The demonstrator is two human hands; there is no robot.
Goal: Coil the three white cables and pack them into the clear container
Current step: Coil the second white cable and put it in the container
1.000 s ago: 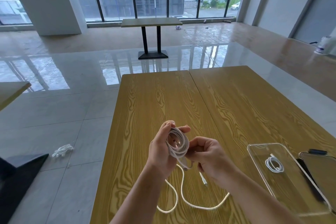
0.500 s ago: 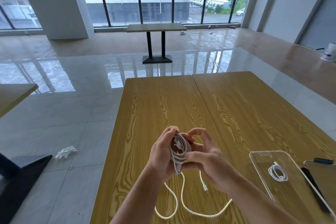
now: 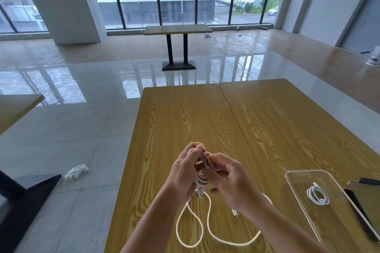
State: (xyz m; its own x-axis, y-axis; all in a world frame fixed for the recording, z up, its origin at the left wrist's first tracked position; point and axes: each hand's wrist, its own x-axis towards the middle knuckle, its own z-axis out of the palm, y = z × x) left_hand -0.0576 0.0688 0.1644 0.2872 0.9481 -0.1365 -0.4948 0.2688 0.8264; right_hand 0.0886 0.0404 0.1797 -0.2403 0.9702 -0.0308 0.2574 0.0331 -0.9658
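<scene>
White cable (image 3: 207, 230), clear container (image 3: 296, 181), yellow wood-grain table (image 3: 185, 121), glossy grey floor tiles (image 3: 72, 125).

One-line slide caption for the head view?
Both hands coil a white cable; one coiled cable already lies in the clear container.

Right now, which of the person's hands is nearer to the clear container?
The right hand. It works the cable just left of the clear container, while the left hand sits beyond it, farther from the container.
</scene>
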